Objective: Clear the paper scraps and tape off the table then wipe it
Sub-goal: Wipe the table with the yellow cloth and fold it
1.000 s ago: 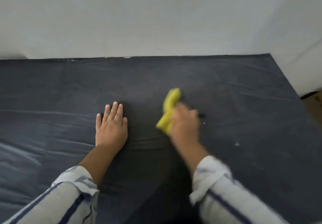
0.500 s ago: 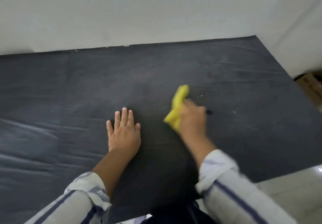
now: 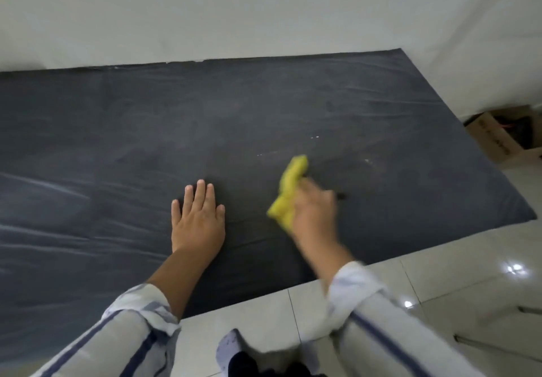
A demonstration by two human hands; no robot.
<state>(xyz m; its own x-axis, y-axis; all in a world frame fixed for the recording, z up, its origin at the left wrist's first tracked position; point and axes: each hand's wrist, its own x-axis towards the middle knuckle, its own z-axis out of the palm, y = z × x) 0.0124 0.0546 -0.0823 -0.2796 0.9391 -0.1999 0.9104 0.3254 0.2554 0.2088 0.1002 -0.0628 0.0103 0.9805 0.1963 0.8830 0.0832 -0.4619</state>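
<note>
A table covered in dark grey cloth (image 3: 117,142) fills the view. My left hand (image 3: 198,221) lies flat on it, palm down, fingers close together and holding nothing. My right hand (image 3: 313,215), blurred by motion, grips a crumpled yellow wiping cloth (image 3: 289,191) that presses on the table to the right of my left hand. A few tiny white specks (image 3: 315,137) dot the surface beyond the cloth. A small dark mark (image 3: 341,196) shows just right of my right hand.
A white wall (image 3: 264,9) stands behind the table and along its right side. An open cardboard box (image 3: 498,136) sits on the floor past the table's right edge. Glossy white floor tiles (image 3: 440,274) lie along the near edge.
The view has tilted down and pulled back, bringing the table's near edge and the floor into sight. My right hand keeps sweeping the yellow cloth; my left hand stays flat.
</note>
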